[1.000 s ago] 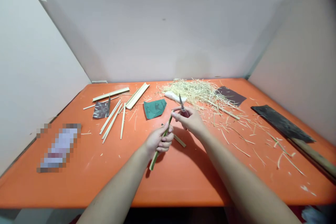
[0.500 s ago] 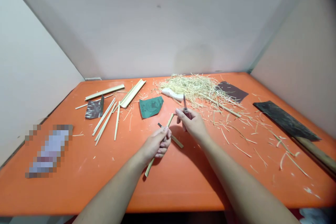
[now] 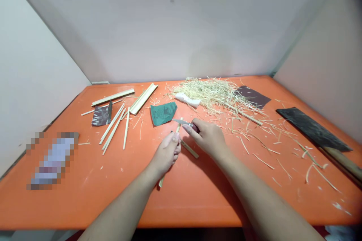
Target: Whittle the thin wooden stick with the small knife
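Strip and knife, one each, perhaps touching, are gripped by left hand and right hand respectively.

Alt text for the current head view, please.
The right hand holds a knife, its blade at the far end of a stick gripped in the left hand, over an orange table. Beyond lie a green sheet and a shavings heap; more sticks lie left, a cleaver right.

Craft workspace, orange table, shavings (a heap), pale strips
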### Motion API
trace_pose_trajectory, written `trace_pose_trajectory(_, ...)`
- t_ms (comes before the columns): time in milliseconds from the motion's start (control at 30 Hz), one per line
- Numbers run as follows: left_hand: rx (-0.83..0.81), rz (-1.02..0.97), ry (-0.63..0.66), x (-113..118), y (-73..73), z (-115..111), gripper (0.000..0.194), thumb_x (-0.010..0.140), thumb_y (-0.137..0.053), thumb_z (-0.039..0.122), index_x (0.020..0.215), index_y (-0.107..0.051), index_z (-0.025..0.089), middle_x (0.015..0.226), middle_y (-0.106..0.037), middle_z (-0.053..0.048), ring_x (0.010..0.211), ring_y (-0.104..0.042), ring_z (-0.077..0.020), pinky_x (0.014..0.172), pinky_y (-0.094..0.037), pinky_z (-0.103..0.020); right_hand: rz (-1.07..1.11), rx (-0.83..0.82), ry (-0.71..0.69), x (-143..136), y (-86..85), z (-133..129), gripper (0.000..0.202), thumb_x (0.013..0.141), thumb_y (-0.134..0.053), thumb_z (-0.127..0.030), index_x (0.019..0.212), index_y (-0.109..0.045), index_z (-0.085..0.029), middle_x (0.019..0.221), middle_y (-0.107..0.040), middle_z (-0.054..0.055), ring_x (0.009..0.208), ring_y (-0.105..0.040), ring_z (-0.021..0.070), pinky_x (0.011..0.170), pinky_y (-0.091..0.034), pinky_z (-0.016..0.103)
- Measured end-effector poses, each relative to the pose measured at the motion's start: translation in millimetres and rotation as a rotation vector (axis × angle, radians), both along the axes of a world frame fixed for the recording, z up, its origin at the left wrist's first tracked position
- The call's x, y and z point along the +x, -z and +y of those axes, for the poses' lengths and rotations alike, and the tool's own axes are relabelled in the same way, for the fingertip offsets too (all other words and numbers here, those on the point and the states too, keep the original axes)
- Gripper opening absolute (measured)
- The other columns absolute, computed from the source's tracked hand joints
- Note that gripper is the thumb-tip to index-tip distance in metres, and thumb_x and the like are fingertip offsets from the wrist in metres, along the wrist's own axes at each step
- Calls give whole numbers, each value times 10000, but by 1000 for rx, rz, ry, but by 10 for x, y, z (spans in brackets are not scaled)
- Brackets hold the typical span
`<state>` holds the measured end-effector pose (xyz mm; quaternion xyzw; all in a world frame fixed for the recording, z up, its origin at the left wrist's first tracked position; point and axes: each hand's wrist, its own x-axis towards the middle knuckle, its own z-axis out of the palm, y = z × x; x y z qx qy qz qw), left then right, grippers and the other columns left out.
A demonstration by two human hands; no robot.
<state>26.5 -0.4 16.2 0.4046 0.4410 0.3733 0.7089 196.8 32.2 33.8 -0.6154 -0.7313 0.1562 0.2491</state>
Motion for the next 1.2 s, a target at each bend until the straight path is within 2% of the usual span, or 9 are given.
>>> trace_pose_trajectory(167, 54, 106, -55, 15, 7, -39, 525, 877, -555, 717, 775, -403, 225, 556, -341, 104, 387, -198, -36, 367, -179, -143, -24, 6, 43, 26, 11, 31, 540, 949, -450, -690, 687, -512, -222, 612, -574, -5, 559, -450, 140, 550, -194, 266)
trace_pose_trajectory(300, 34, 64, 24, 1, -58, -70, 556, 833, -590, 746, 771, -396, 229, 557, -356, 102, 383, -188, -33, 353, -159, -145, -8, 34, 310, 262, -2, 195, 551, 960, -421, -679, 652, -459, -223, 577, -491, -3, 547, -388, 145, 550, -191, 283)
trace_pose_trajectory(367, 5, 15, 42, -30, -110, -45, 568, 805, -617, 754, 783, -397, 231, 552, -339, 112, 377, -166, -30, 342, -151, -137, 128, 78, 343, 358, -9, 262, 562, 960, -402, -690, 645, -426, -226, 578, -437, -12, 562, -381, 145, 551, -216, 283)
trace_pose_trajectory(500, -64, -62, 25, -94, -160, 43, 539, 785, -670, 712, 817, -420, 236, 530, -315, 126, 366, -141, -31, 317, -161, -121, 580, -38, 114, 255, -12, 237, 535, 859, -548, -744, 736, -544, -224, 582, -404, -45, 530, -393, 127, 510, -289, 270)
trace_pose_trajectory(667, -129, -88, 107, -84, -143, 19, 455, 850, -643, 644, 841, -464, 225, 528, -326, 119, 359, -162, -29, 316, -180, -104, 937, -365, -89, -39, 12, 72, 582, 746, -754, -651, 1133, -653, -229, 635, -552, -61, 395, -366, 81, 376, -274, 245)
trace_pose_trajectory(833, -263, -211, 276, -153, -200, 36, 423, 942, -541, 580, 1007, -608, 168, 568, -549, 18, 348, -340, -56, 327, -264, -128, 1072, -472, -117, -33, 63, 59, 434, 741, -795, -590, 845, -625, -204, 508, -512, -77, 351, -351, 62, 353, -236, 224)
trace_pose_trajectory(900, -279, -320, 188, -203, -201, 90, 453, 961, -507, 530, 1093, -647, 120, 657, -652, -65, 431, -523, -109, 368, -376, -160, 1159, -430, -75, 3, 46, 85, 443, 724, -811, -584, 795, -581, -212, 463, -458, -90, 359, -354, 65, 364, -231, 216)
trace_pose_trajectory(1033, -68, -258, -264, -177, -115, 132, 352, 862, -702, 335, 1148, -678, 132, 698, -680, -34, 565, -635, -119, 489, -468, -157, 1362, -366, 94, 29, -4, 122, 481, 665, -858, -548, 787, -513, -236, 468, -393, -114, 376, -334, 63, 380, -239, 205)
trace_pose_trajectory(1200, 188, 3, -387, -1, -95, 49, 319, 799, -806, 374, 1037, -714, 183, 1131, -737, -94, 900, -702, -177, 674, -557, -212, 1273, -432, 127, -81, 90, 76, 481, 678, -832, -597, 757, -550, -215, 466, -443, -84, 388, -348, 66, 370, -235, 208)
